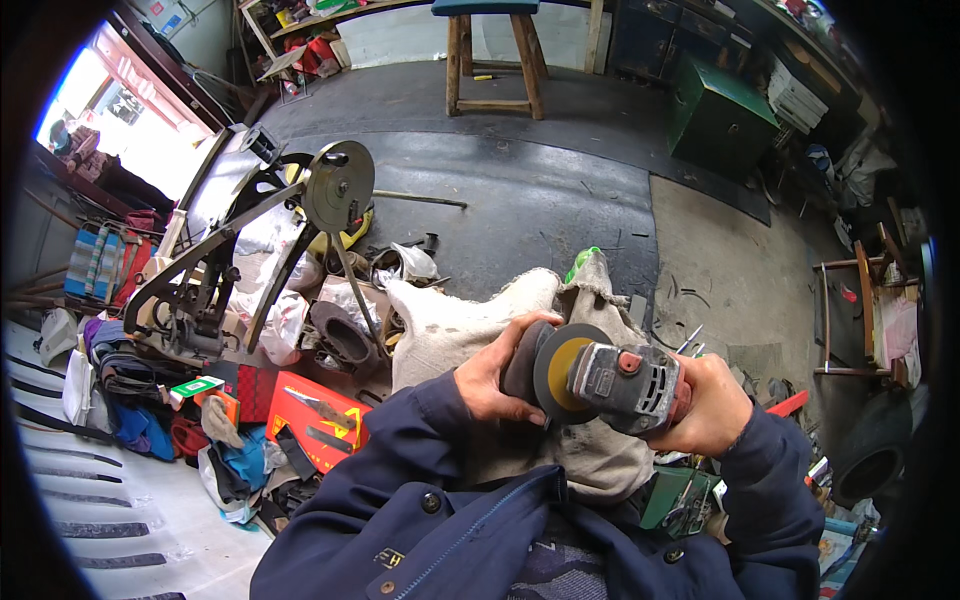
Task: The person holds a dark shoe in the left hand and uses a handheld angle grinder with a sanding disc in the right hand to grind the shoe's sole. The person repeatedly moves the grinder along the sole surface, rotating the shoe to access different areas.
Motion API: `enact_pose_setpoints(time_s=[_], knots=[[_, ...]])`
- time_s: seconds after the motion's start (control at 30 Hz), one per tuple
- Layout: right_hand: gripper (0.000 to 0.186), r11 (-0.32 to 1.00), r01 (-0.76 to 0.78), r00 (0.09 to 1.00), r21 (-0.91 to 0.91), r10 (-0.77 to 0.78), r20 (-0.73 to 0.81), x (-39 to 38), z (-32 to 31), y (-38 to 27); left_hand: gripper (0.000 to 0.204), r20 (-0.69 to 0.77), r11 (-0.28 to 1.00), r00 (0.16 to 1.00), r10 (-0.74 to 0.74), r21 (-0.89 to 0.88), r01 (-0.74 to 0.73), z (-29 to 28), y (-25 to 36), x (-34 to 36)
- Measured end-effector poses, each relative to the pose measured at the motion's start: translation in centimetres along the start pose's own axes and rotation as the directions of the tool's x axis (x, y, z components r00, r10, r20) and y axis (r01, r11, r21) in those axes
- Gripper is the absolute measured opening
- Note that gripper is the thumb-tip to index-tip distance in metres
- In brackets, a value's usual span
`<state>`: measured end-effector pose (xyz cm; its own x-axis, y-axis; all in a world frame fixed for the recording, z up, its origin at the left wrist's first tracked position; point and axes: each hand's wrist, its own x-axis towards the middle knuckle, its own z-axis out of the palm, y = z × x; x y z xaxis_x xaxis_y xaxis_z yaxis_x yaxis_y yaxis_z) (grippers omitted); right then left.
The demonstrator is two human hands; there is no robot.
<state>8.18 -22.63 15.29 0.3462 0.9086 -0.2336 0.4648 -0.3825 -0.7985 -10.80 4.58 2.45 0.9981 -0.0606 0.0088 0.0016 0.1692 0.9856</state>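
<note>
My right hand (705,405) is wrapped round the body of a worn grey angle grinder (625,385). Its yellowish disc (566,371) faces my left hand. In my left hand (492,375) is a dark, rounded piece (520,362) that looks like part of a shoe, gripped between fingers and thumb. The disc overlaps this piece from my viewpoint; whether they touch I cannot tell. Beneath both hands a pale cloth (440,325) covers my lap.
A metal hand-cranked sewing machine (340,187) stands at left. Near it lie a red box (318,420) with blades on top, bags and clothes. A wooden stool (492,65) and a green chest (722,118) stand farther back. Tools fill a green tray (660,495) at right.
</note>
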Motion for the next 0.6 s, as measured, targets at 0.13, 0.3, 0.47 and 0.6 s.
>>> enact_pose_setpoints(time_s=[0.13, 0.3, 0.47, 0.6], knots=[[0.049, 0.971, -0.130, 0.991, 0.199, 0.120, 0.064, 0.4, -0.5, 0.5, 0.124, -0.022, 0.999, 0.999, 0.028, 0.047, -0.027, 0.2, 0.0, -0.1], [0.044, 0.879, -0.173, 0.983, 0.445, 0.179, 0.030, 0.6, -0.3, 1.7, 0.125, -0.012, 0.995, 0.999, 0.029, 0.096, -0.028, 0.3, 0.2, -0.3], [0.051, 0.933, -0.042, 0.995, 0.358, 0.072, -0.072, -0.5, -0.2, 0.5, 0.127, -0.047, 0.989, 0.988, 0.150, 0.014, -0.150, 0.5, 0.0, 0.2], [0.053, 0.943, 0.154, 0.987, 0.296, -0.133, -0.090, -0.8, 0.4, 0.2, 0.125, -0.072, 0.956, 0.956, 0.285, 0.091, -0.279, 0.8, -0.6, 1.0]])
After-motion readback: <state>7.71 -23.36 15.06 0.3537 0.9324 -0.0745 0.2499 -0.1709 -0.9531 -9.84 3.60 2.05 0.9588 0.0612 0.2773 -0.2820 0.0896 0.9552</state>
